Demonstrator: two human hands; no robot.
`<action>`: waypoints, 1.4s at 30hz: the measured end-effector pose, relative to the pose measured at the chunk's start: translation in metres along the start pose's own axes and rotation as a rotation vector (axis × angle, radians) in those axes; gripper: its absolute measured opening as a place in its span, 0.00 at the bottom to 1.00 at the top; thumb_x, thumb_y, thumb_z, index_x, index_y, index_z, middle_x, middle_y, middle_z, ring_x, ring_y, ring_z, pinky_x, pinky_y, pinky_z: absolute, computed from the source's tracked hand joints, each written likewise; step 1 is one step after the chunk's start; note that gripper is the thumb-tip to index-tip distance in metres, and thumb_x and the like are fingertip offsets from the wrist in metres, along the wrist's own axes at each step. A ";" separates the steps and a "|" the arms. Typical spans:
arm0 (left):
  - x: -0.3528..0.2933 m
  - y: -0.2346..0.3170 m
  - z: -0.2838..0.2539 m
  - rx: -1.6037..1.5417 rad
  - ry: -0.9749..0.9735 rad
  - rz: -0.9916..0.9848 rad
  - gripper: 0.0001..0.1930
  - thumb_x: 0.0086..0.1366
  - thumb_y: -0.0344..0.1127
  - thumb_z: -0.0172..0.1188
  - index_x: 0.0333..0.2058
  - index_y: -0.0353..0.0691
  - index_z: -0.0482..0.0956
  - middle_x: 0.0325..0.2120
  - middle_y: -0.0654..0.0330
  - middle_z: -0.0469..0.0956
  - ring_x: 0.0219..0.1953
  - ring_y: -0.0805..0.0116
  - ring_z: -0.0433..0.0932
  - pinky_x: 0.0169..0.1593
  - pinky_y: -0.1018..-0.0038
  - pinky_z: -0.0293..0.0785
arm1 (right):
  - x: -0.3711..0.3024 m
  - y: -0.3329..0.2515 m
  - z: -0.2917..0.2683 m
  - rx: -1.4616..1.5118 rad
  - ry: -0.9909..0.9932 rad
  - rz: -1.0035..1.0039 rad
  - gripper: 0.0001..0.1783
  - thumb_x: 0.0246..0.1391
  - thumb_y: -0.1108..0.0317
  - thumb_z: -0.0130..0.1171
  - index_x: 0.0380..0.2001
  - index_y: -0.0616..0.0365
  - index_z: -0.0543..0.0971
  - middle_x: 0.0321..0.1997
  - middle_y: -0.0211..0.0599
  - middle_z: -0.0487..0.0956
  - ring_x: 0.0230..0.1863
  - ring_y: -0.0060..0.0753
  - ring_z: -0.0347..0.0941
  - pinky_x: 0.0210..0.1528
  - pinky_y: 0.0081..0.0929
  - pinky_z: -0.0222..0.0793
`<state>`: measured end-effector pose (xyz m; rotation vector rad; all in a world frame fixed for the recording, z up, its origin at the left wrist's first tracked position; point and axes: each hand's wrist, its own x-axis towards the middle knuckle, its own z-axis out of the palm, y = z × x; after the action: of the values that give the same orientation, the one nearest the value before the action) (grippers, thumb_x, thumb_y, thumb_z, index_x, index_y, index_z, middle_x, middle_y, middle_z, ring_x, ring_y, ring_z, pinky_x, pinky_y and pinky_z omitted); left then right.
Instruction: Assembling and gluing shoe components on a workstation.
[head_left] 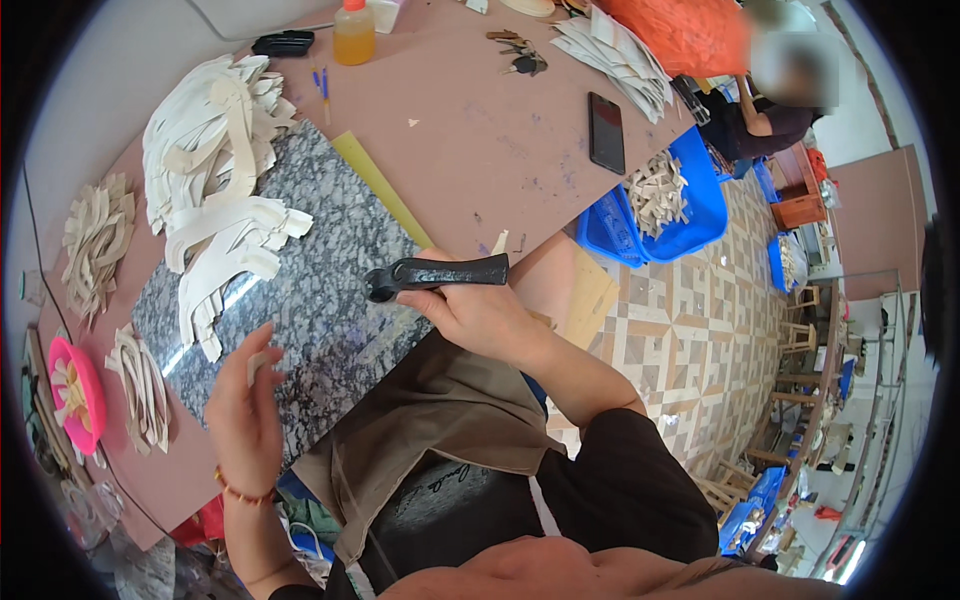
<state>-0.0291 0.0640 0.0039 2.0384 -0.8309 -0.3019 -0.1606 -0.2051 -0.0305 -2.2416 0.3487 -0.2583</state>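
My right hand (pixel 475 315) is closed around a black hammer (pixel 450 271), its head at the left end, over the near right part of a speckled grey stone slab (pixel 330 215). Left of it, at the slab's near left edge, my left hand (pixel 245 415) is curled, with a small cream piece (pixel 256 368) between its fingers; the piece's exact shape is partly hidden. Beyond that hand, cream-white strips (pixel 235 240) lie overlapping on the slab, running up into a tall heap of curved strips (pixel 205 130).
More strips (pixel 140 390) and a pink basket (pixel 77 395) lie at left. On the brown table (pixel 440 110) are an orange-capped bottle (pixel 354 35), pens (pixel 322 85), keys (pixel 518 52) and a phone (pixel 606 132). Blue bins (pixel 700 200) stand right; another person (pixel 770 110) sits beyond.
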 end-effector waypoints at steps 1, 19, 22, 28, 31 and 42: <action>-0.009 0.007 -0.010 -0.012 0.042 -0.072 0.19 0.69 0.20 0.58 0.58 0.36 0.79 0.41 0.49 0.84 0.42 0.56 0.86 0.46 0.65 0.80 | -0.001 0.001 0.001 0.062 0.016 -0.011 0.13 0.65 0.62 0.66 0.43 0.60 0.78 0.29 0.41 0.76 0.31 0.43 0.74 0.37 0.36 0.70; -0.031 -0.020 0.081 -0.141 -0.033 0.011 0.13 0.76 0.24 0.48 0.55 0.31 0.73 0.38 0.52 0.77 0.38 0.62 0.78 0.44 0.65 0.75 | -0.009 0.012 0.025 0.211 0.167 -0.044 0.12 0.62 0.62 0.67 0.41 0.58 0.78 0.31 0.41 0.79 0.31 0.46 0.76 0.36 0.39 0.70; -0.028 -0.010 0.060 -0.174 -0.081 -0.003 0.11 0.77 0.25 0.47 0.53 0.31 0.72 0.36 0.53 0.76 0.37 0.64 0.76 0.44 0.68 0.73 | -0.007 0.013 0.024 0.210 0.167 -0.038 0.12 0.63 0.62 0.67 0.41 0.58 0.78 0.31 0.41 0.79 0.32 0.45 0.76 0.36 0.39 0.70; -0.032 -0.009 0.038 -0.073 -0.016 -0.063 0.10 0.74 0.26 0.49 0.49 0.28 0.70 0.33 0.51 0.74 0.35 0.57 0.76 0.42 0.67 0.72 | -0.005 0.014 0.024 0.222 0.149 -0.032 0.12 0.63 0.62 0.67 0.42 0.58 0.78 0.32 0.41 0.79 0.32 0.45 0.76 0.37 0.39 0.70; -0.027 -0.008 0.030 0.025 -0.092 -0.053 0.09 0.72 0.24 0.51 0.48 0.28 0.72 0.33 0.47 0.74 0.34 0.50 0.76 0.41 0.65 0.72 | -0.006 0.016 0.026 0.215 0.153 -0.053 0.11 0.64 0.63 0.66 0.41 0.59 0.78 0.32 0.39 0.77 0.31 0.40 0.74 0.36 0.36 0.69; -0.017 -0.015 0.076 0.036 0.074 0.002 0.08 0.69 0.20 0.58 0.46 0.31 0.78 0.36 0.47 0.77 0.38 0.47 0.78 0.42 0.62 0.75 | -0.007 0.015 0.029 0.189 0.177 -0.085 0.11 0.65 0.64 0.66 0.41 0.59 0.78 0.32 0.37 0.76 0.29 0.35 0.72 0.34 0.33 0.67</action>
<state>-0.0733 0.0316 -0.0542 2.0690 -0.7971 -0.2104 -0.1610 -0.1910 -0.0613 -2.0544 0.3100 -0.5160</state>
